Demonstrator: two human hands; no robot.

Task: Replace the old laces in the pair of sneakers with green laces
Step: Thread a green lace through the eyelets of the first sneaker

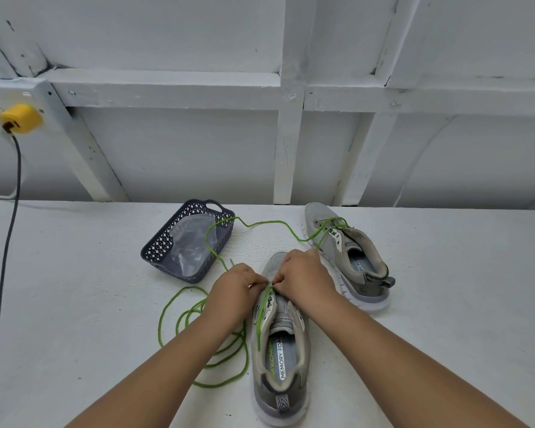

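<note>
Fingers of both hands, left (pixel 233 284) and right (pixel 303 278), curl pinching the green lace (pixel 261 316) over the near sneaker (pixel 280 359)

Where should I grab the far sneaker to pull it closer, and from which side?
Grip the far sneaker by its heel collar, coming from the right. Its heel end points toward you, the opening is clear, and the green lace trails off its toe end to the left, so you avoid snagging it.

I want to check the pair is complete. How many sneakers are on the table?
2. One sneaker lies nearest, under both hands, which work a green lace at its eyelets. The other sneaker sits farther back on the right, beside the basket. None seems hidden.
</note>
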